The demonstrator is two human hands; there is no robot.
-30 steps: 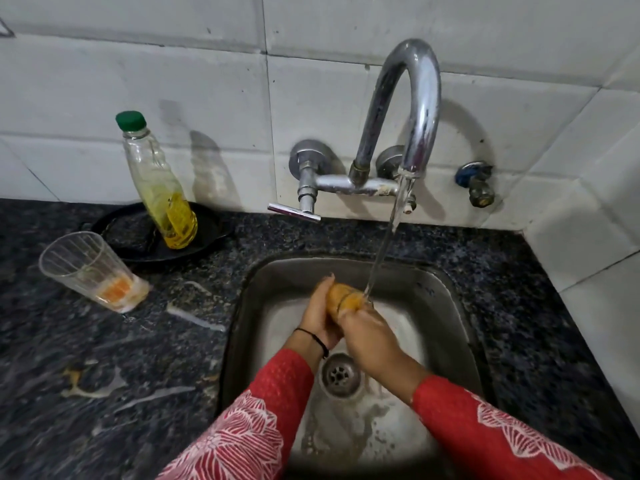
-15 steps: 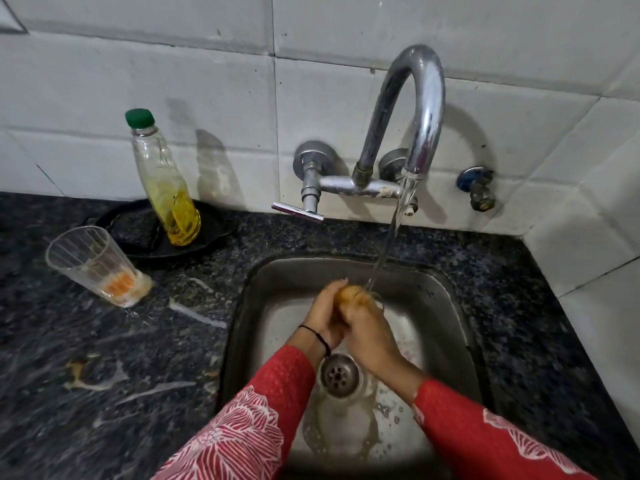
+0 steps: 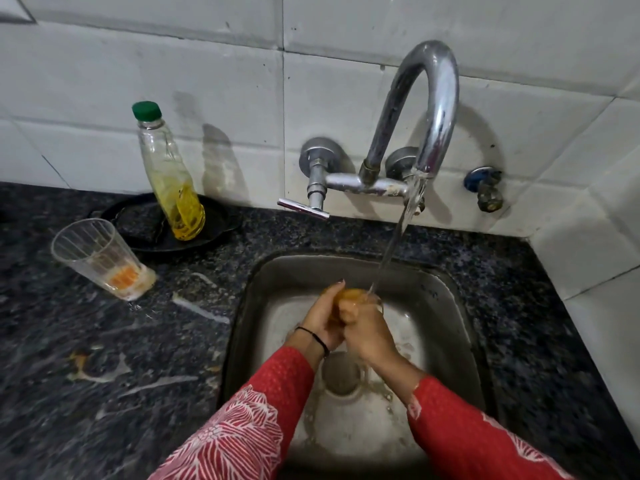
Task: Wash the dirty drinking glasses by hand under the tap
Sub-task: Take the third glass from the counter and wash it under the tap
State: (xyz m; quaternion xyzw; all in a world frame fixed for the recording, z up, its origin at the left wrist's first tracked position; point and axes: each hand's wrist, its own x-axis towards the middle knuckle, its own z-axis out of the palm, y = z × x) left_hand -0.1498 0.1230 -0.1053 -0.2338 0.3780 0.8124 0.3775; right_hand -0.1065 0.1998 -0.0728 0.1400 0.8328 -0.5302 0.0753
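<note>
Both hands are over the sink [image 3: 460, 327], wrapped around one glass [image 3: 349, 296] that's right under the water stream [image 3: 398, 233] from the tap [image 3: 429, 109]. The left hand [image 3: 323, 315] cups the glass from the left side with fingers curled around it, and the right hand [image 3: 367, 332] grips it from the near right, so both are closed on it. You can only see a bit of the glass between the fingers, with an orange-ish tint showing through. The water hits right at its far right edge.

The second glass [image 3: 100, 258] sits on the dark surface [image 3: 104, 358] well to the left of the sink, with orange residue in the bottom. Just behind it is a black tray [image 3: 218, 220] with a green-capped bottle [image 3: 169, 178] standing on it, yellow liquid in the lower part. The surface has wet streaks and a few smudges between the glass and the sink. Red patterned sleeves [image 3: 256, 417] come in from the near edge.
</note>
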